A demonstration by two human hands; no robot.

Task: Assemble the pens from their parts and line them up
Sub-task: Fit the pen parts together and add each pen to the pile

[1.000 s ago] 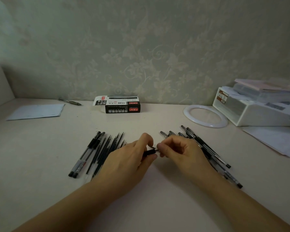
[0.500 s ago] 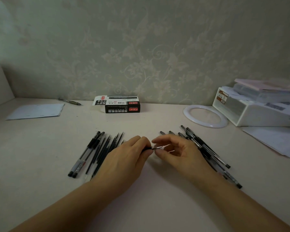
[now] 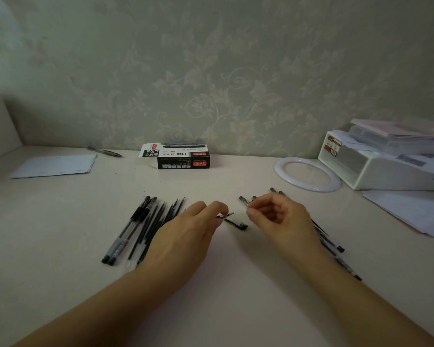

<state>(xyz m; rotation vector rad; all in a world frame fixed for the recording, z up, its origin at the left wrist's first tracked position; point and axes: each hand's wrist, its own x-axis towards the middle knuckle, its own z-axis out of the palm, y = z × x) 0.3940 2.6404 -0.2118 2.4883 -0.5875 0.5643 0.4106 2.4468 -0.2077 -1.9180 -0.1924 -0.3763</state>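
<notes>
Left hand (image 3: 186,234): my thumb and fingers pinch a pen tip (image 3: 225,215) – its point aims right.
Right hand (image 3: 277,216): fingers loosely curled, holding nothing.
Pen cap (image 3: 237,224): on the desk (image 3: 60,246) between both hands.
Refills (image 3: 158,221): left of my left hand.

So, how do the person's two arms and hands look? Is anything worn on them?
Both forearms are bare as far as the picture shows: no sleeves reach into view. The left hand and the right hand wear no gloves, and I see no ring, watch or bracelet on either. The nails that show look short and plain. The light is dim, so very small marks could go unseen.
</notes>
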